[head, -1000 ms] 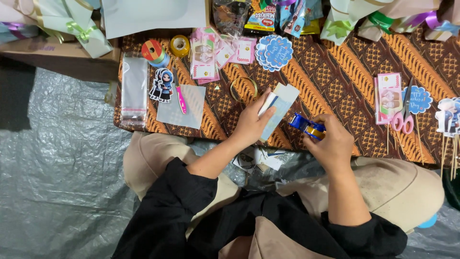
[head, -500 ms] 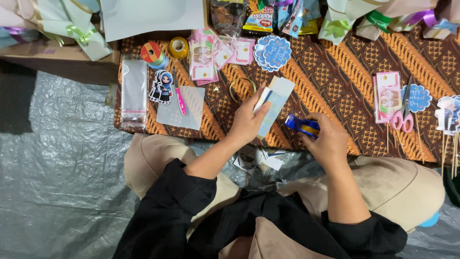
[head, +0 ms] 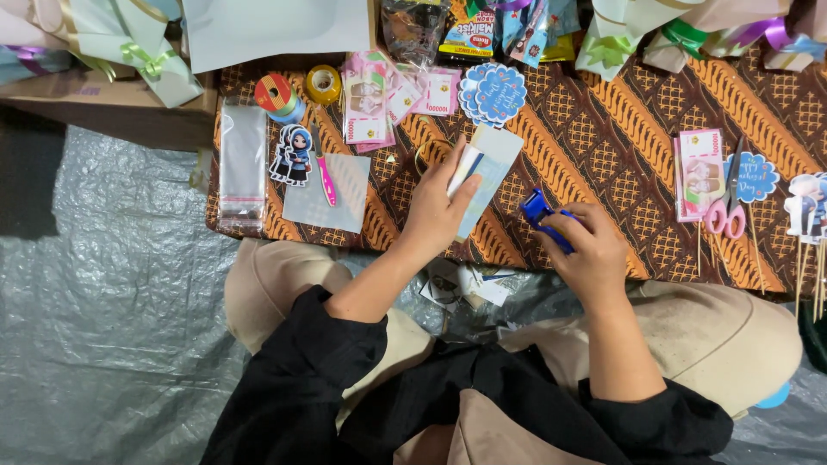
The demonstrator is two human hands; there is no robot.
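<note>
My left hand [head: 438, 207] rests on the low brown patterned table [head: 603, 129] and grips a folded pale blue and white paper piece [head: 488, 169] that points up and to the right. My right hand [head: 589, 250] is closed around a small blue stapler [head: 539, 212], whose front end sticks out toward the paper, a short gap away from it. Just behind the paper lies a stack of blue scalloped round tags [head: 494, 89]. Pink banknote-like slips [head: 372, 107] lie further left.
A pink craft knife [head: 324, 170] lies on a clear sheet beside a cartoon figure cutout [head: 291, 153] and a clear plastic sleeve [head: 242, 164]. Tape rolls [head: 320, 83] sit at the back left. Pink-handled scissors [head: 725, 207] and more slips lie right. Grey tarp [head: 103, 301] covers the floor.
My left hand slid the paper piece up the table and away from me. My right hand brought the blue stapler leftward, closer to the paper.
</note>
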